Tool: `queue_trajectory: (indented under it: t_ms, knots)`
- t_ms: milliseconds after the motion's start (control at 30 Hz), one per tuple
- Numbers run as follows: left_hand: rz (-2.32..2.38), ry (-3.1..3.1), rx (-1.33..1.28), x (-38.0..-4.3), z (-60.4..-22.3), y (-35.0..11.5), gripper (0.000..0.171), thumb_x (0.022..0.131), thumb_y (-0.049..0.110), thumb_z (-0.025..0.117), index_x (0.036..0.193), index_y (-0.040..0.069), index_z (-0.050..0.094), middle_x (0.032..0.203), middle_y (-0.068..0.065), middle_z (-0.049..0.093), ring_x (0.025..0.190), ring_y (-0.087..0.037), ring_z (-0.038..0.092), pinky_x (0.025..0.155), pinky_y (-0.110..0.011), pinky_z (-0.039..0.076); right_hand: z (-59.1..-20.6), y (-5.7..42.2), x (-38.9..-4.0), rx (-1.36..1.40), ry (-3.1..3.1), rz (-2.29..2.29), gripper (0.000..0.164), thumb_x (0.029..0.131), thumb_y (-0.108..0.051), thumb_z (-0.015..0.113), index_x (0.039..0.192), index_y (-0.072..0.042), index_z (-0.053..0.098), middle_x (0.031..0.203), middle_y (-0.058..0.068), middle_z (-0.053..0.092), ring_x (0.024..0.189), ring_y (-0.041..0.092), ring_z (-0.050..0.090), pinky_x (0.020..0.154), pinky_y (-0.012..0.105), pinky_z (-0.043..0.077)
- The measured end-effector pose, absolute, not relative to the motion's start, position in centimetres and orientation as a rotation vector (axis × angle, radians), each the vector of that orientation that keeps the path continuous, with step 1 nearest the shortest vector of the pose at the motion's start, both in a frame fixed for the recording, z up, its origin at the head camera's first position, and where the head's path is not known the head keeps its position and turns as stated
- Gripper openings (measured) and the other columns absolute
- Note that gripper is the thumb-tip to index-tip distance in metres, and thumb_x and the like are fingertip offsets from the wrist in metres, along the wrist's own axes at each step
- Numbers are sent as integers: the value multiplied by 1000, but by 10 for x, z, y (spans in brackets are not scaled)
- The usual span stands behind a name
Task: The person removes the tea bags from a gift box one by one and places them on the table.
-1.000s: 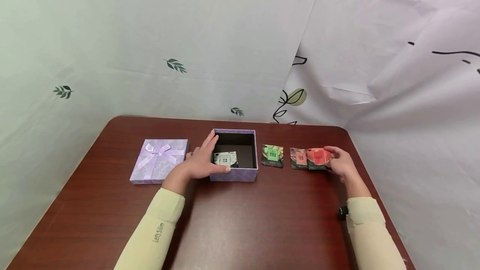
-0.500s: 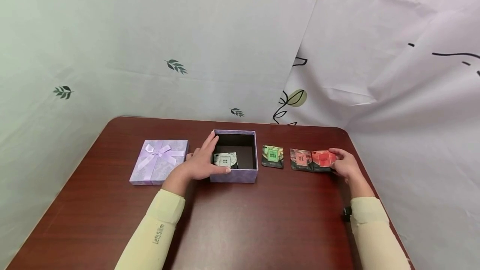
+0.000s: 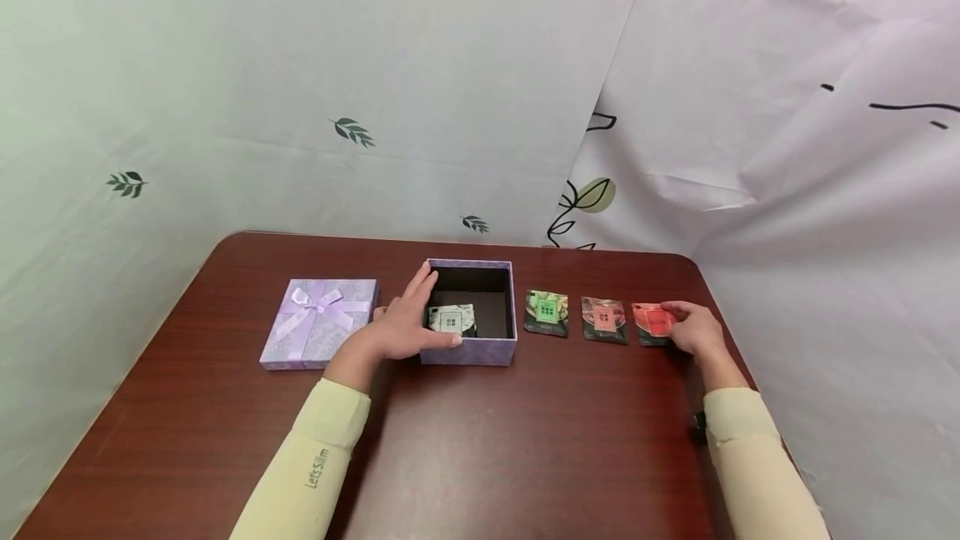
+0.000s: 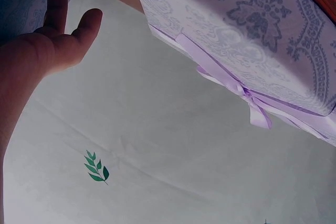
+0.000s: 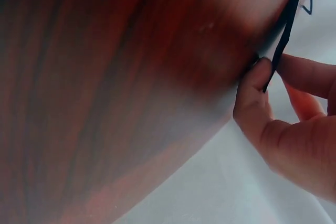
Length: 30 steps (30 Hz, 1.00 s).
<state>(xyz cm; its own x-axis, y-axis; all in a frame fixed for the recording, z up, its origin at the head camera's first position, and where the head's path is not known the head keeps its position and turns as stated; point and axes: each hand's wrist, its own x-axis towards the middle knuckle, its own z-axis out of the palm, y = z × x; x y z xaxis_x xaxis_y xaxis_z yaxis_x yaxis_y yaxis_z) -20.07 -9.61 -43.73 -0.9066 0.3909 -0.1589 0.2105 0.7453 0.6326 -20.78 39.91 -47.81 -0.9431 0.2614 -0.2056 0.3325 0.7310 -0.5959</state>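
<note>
My left hand (image 3: 401, 327) rests at the left side of an uncovered purple box (image 3: 489, 352), thumb along its front rim and straight, spread fingers toward the back left corner. Inside the box lies a white-and-dark sachet (image 3: 452, 320). My right hand (image 3: 697, 330) pinches the right edge of a red sachet (image 3: 654, 322) at the table's right. In the right wrist view, that sachet (image 5: 286, 38) appears edge-on between thumb and finger. To its left, apart from one another, lie a dull-red sachet (image 3: 604, 320) and a green sachet (image 3: 547, 312).
A purple patterned lid (image 3: 315, 342) with a ribbon bow sits left of the box; its bow also shows in the left wrist view. Brown wooden tabletop (image 3: 525, 448) extends in front. A white printed cloth (image 3: 450, 107) hangs behind the table.
My right hand has shifted the red sachet a little rightward, opening a gap between it and the dull-red one, which also slid slightly right. My left hand stays at the box.
</note>
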Motion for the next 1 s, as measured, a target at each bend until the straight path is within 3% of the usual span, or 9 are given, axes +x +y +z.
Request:
queue_trajectory:
  t_ms: [133,700,1000]
  knots:
    - [912,2669,470,-201,-437,-96,118,77,66,74,162,15,9,166,7,-11,140,-52,25,102,-77,10,-479,400,-210,487,2884,-876,49,85,3,50,133,1,59,130,32,52,115,48,45,92,56,40]
    - [908,2667,468,-202,-436,-95,118,77,64,75,162,16,9,166,7,-11,141,-51,24,103,-76,11,-478,396,-209,398,2926,-625,50,85,-2,52,134,2,58,127,36,52,106,49,48,85,53,42]
    - [914,2662,469,-202,-437,-96,119,77,65,75,163,17,8,166,8,-11,139,-54,25,103,-76,11,-472,385,-205,470,3008,-727,52,84,-1,54,136,2,56,128,35,50,115,51,44,91,59,41]
